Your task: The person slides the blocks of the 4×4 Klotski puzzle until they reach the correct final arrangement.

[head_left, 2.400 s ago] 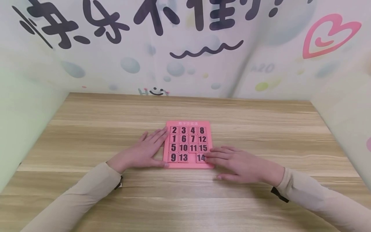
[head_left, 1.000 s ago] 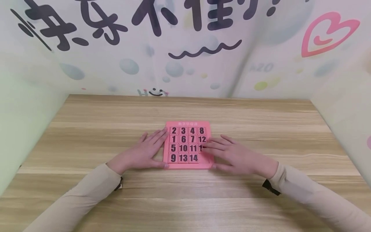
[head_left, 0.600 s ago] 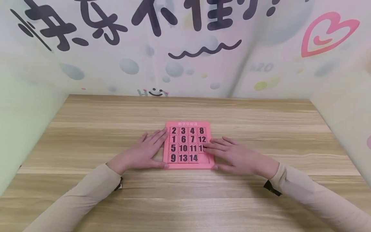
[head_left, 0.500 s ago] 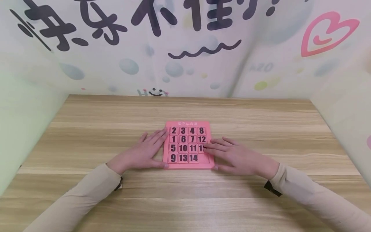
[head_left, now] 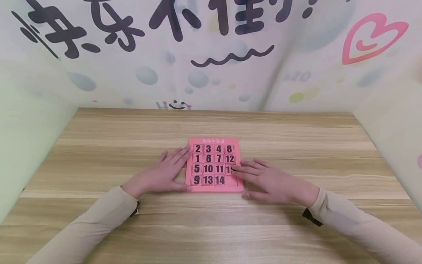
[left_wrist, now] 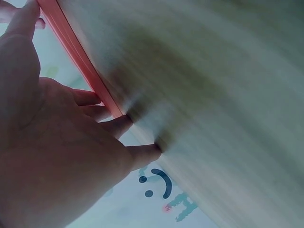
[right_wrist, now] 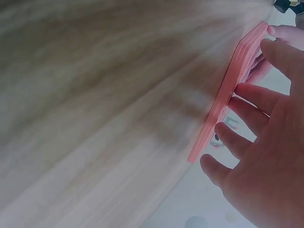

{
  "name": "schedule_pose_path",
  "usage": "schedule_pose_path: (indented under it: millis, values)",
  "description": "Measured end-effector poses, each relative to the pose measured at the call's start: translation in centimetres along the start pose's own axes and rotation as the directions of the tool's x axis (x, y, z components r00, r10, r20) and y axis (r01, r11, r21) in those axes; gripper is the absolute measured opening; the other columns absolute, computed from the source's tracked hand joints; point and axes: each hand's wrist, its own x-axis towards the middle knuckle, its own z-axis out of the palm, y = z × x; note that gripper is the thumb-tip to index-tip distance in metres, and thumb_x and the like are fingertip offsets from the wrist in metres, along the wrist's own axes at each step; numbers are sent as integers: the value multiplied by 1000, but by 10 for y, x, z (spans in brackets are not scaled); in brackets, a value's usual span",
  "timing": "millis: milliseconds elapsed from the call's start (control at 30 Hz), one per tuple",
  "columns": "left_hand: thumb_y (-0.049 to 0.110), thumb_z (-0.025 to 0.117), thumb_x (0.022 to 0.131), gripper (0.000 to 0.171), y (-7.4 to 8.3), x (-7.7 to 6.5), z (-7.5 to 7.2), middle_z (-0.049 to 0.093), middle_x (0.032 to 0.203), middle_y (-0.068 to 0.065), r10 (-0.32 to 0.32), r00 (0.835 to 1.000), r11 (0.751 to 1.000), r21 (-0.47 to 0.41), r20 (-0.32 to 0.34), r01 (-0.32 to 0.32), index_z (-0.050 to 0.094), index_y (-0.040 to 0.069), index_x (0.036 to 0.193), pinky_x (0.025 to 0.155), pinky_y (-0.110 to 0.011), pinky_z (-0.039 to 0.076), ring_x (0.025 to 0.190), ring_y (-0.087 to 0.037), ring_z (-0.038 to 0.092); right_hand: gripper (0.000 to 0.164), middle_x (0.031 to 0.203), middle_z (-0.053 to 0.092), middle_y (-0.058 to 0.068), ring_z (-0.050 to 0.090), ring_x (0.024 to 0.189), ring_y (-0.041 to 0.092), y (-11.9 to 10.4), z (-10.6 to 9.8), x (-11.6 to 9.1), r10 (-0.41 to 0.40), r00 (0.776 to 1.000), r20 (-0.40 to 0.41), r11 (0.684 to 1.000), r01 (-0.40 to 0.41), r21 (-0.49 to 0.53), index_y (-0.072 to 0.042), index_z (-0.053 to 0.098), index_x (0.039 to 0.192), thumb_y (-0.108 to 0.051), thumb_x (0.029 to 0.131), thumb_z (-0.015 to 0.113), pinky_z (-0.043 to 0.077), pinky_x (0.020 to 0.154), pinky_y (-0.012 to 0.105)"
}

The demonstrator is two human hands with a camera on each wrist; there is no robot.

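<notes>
A pink sliding number puzzle [head_left: 214, 189] lies flat on the table, its numbered tiles in rows. My left hand [head_left: 163, 172] rests along its left edge, fingers straight, thumb at the lower left corner. In the left wrist view these fingers touch the pink frame [left_wrist: 78, 54] and the tabletop. My right hand [head_left: 275, 183] reaches over the right edge with extended fingers, a fingertip on the 15 tile [head_left: 229, 169], partly covering it. That tile sits slightly lower than its row. Below it, the bottom right slot is bare, beside the 14 tile [head_left: 219, 180]. The right thumb is near the lower right corner.
The wood-grain table [head_left: 132, 128] runs back to a white printed wall [head_left: 108, 88] with large black characters and a pink heart. Pale side walls stand at left and right. Black straps [head_left: 311, 217] are at the wrists.
The 14 tile has slid left from the bottom right slot. My right hand has gone up to the 15 tile, which now sits a little lower. The left hand has stayed still.
</notes>
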Motion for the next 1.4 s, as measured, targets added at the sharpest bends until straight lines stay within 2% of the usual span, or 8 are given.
schedule_pose_path:
  millis: [167, 400, 933, 1200, 1400]
  values:
    - [63, 65, 81, 110, 0, 0, 1, 2, 161, -13, -6, 1000, 1000, -2, -4, 6, 11, 1, 154, 112, -62, 2, 145, -36, 7, 63, 152, 36, 9, 30, 139, 34, -1, 0, -1, -18, 1000, -11, 1000, 18, 2, -7, 39, 148, -42, 98, 52, 19, 113, 56]
    - [63, 65, 80, 111, 0, 1, 0, 3, 161, -13, -10, 1000, 1000, -15, -2, 10, 11, 1, 154, 111, -62, 2, 145, -36, 7, 57, 151, 37, 11, 28, 140, 33, 3, -1, 3, 1, 1000, -8, 999, -1, 48, -10, 44, 145, -41, 98, 51, 18, 114, 54]
    - [64, 65, 80, 112, 2, 1, -1, 3, 161, -14, -20, 1000, 1000, -4, 4, 20, 11, 0, 154, 112, -61, 2, 145, -36, 7, 52, 147, 43, 10, 32, 138, 35, 9, -1, 4, -97, 995, -30, 985, 101, 142, -6, 49, 140, -32, 96, 57, 22, 112, 55]
    - [65, 65, 79, 113, 3, 2, -1, 3, 160, -14, -26, 1000, 1000, 8, 7, 26, 11, -1, 154, 112, -61, 2, 145, -36, 7, 56, 146, 44, 13, 34, 136, 37, 6, 0, 1, -161, 985, -57, 978, 167, 124, -1, 49, 138, -30, 92, 61, 25, 110, 57]
    - [66, 64, 79, 113, 3, 2, 0, 2, 160, -14, -21, 1000, 1000, 16, -2, 21, 11, -1, 154, 112, -60, 2, 144, -37, 7, 60, 147, 41, 14, 32, 136, 38, 5, 1, -3, -171, 984, -48, 974, 176, 141, 0, 48, 139, -30, 90, 64, 25, 109, 58]
